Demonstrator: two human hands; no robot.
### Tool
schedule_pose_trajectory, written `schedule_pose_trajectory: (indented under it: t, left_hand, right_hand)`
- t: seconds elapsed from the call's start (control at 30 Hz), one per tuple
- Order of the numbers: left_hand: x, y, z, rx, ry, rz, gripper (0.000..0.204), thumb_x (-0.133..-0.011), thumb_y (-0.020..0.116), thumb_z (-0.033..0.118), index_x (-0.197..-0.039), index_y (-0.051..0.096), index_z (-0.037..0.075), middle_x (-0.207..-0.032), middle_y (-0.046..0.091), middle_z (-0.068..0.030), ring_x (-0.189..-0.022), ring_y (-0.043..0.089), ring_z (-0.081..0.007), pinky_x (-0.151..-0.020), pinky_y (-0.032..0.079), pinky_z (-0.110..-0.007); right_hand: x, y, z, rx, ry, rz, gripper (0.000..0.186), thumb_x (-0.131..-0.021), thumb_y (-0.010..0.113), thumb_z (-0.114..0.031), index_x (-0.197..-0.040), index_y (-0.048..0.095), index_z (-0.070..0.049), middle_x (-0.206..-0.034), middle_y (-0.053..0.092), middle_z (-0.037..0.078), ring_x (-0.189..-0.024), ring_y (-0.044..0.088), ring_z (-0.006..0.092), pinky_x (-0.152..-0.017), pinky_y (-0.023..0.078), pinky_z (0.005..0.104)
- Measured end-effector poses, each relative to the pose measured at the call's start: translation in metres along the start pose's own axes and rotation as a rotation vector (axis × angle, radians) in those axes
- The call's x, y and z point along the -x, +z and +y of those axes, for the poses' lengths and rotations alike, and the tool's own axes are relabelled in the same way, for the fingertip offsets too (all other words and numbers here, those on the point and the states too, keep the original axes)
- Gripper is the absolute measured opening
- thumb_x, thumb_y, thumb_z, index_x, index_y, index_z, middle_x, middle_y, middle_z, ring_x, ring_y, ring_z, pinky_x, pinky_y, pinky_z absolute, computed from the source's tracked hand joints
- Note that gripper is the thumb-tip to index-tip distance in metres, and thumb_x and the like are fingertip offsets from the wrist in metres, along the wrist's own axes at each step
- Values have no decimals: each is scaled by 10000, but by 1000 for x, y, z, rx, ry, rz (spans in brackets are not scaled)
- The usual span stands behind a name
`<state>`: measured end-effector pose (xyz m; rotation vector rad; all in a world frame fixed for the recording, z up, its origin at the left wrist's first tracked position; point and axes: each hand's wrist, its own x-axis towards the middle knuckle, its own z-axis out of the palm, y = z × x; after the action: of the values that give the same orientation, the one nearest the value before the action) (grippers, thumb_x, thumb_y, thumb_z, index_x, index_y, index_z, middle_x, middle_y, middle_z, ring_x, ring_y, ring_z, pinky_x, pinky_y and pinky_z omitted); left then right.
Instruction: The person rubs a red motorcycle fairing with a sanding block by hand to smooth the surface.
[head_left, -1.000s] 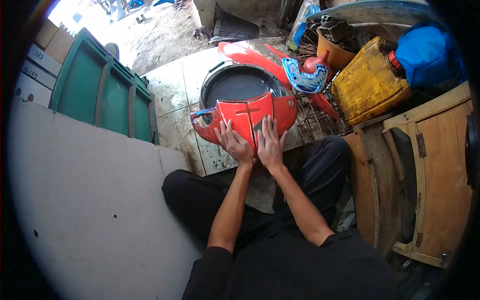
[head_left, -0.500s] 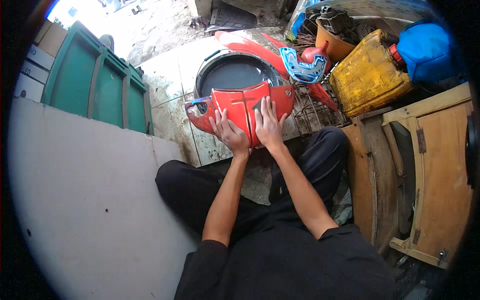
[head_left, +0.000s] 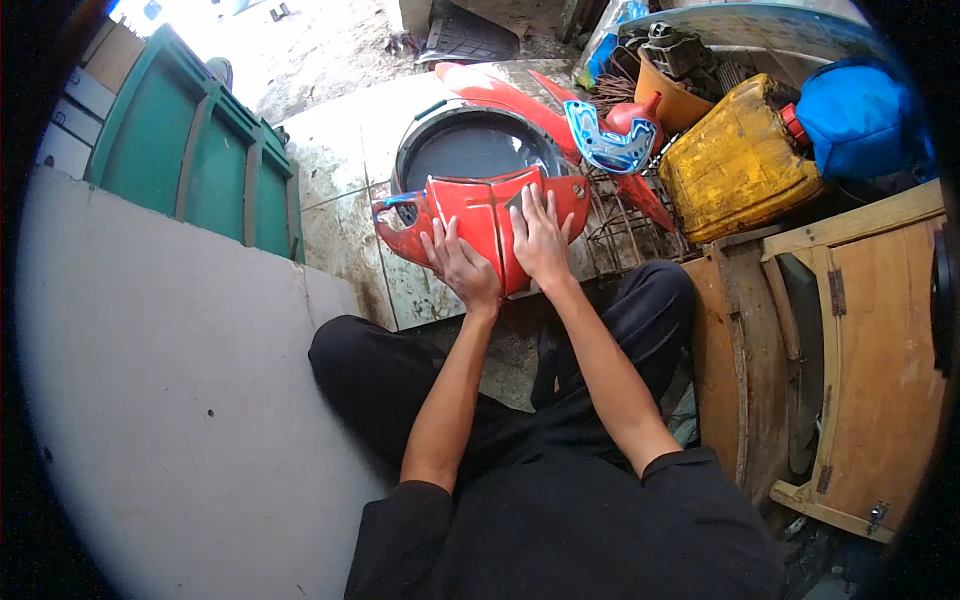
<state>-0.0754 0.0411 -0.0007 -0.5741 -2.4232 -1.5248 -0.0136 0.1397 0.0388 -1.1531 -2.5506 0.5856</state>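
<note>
A red motorcycle fairing panel (head_left: pixel 478 205), with a raised seam down its middle, leans tilted on the near rim of a black basin (head_left: pixel 402 160) of greyish water. My left hand (head_left: pixel 464 268) lies against the panel's left lower part, fingers stretched out and spread. On the right half, my right hand (head_left: pixel 541 240) presses down with nearly straight fingers. Under its fingertips shows the edge of a dark grey-green piece that looks like sandpaper (head_left: pixel 516 200); most of it is hidden. The panel's underside is out of sight.
More red body panels (head_left: pixel 505 92) and a blue-white curved piece (head_left: pixel 608 138) lie beyond the basin, beside a wire rack (head_left: pixel 615 225). A yellow jerrycan (head_left: pixel 738 165) and wooden furniture (head_left: pixel 885 330) stand right; a white board (head_left: pixel 190 380) and green cabinet (head_left: pixel 215 150) stand left.
My right hand has slid slightly away from me over the panel, with the dark piece under its fingers. My left hand stays in place; the view has shifted a little.
</note>
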Motion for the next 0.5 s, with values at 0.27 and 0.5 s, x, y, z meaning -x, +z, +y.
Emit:
schedule_pose_trajectory:
  t: [0.27,0.5]
  left_hand:
    - [-7,-12,-9,-29,12,10,358,-1013,424,93,-1327,586,37,-1453,502,-200,-1457,290,-422,-1201,237,-501]
    - [-4,-2,1,-35,9,1,348,-1014,429,92,-1318,586,33,-1457,498,-189,-1446,312,-422,-1188,263,-504]
  right_hand:
    - [93,10,-14,3,-31,-50,594,-1046,416,-386,-1563,327,-109,-1624,310,101,-1514,201,391,-1157,121,690]
    - [-6,7,-2,64,-24,11,611,-1043,397,-444,-1538,365,-89,-1611,331,111,-1504,225,391,-1145,130,713]
